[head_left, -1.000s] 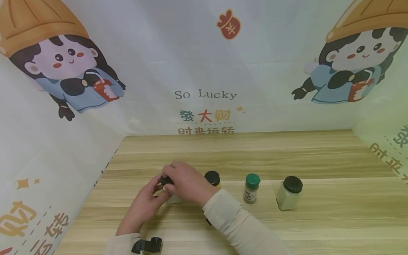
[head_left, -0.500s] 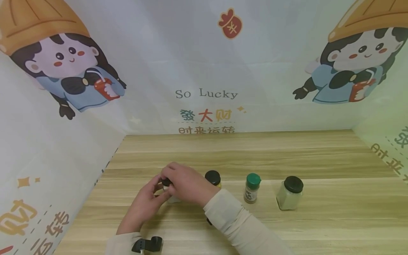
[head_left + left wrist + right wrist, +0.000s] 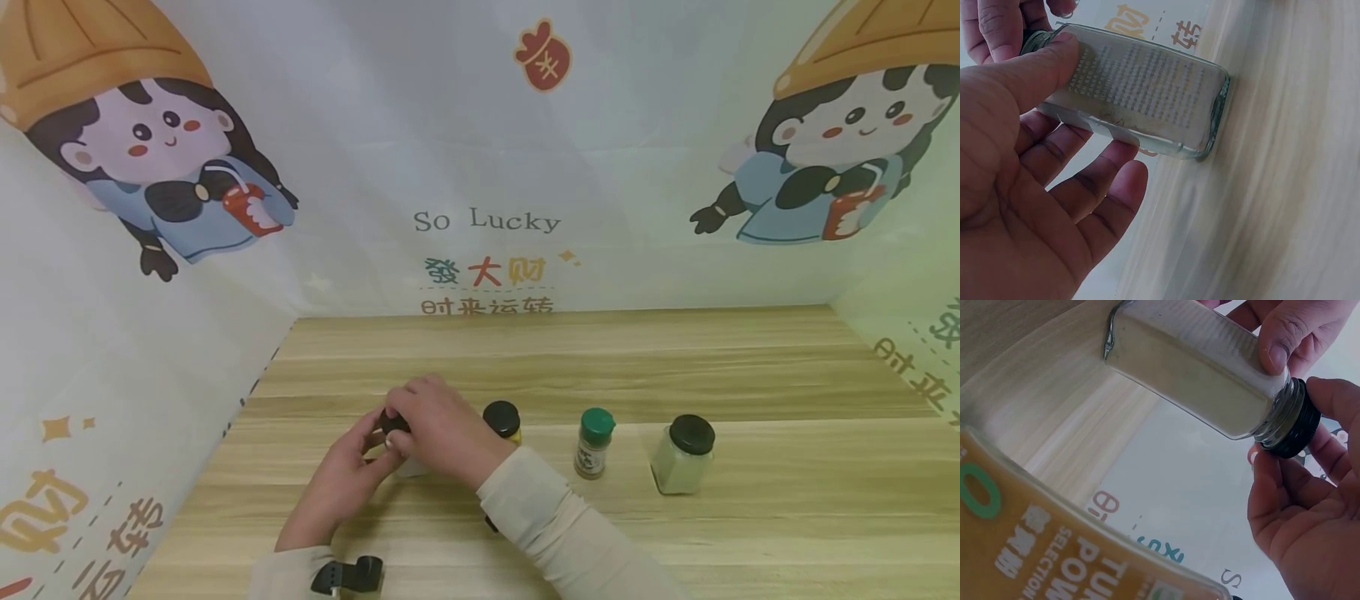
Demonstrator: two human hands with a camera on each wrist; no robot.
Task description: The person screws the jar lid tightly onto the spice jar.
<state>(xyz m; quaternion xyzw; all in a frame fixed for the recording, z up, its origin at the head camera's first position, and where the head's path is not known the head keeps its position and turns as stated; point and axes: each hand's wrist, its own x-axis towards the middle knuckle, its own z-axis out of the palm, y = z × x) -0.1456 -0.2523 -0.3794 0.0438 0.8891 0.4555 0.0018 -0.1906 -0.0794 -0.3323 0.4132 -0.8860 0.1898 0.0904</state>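
A square clear glass jar (image 3: 1147, 87) with pale powder inside stands near the table's left side. My left hand (image 3: 341, 479) grips it near the neck, thumb on the printed face and fingers on the opposite side. The fingers of my right hand (image 3: 446, 433) pinch the jar's black lid (image 3: 1300, 425). That lid sits around the neck, with glass threads showing below its rim in the right wrist view. From the head view, my right hand hides most of the jar.
Right of my hands stand a black-lidded jar of yellow turmeric powder (image 3: 1072, 531), a small green-capped spice bottle (image 3: 592, 446) and another black-lidded glass jar (image 3: 682, 457) of pale powder. Printed cloth walls (image 3: 480, 150) enclose the wooden table (image 3: 600, 358).
The fingers of my right hand have shifted and turned slightly at the lid, and the hand is a little higher. My left hand and the jar keep their place.
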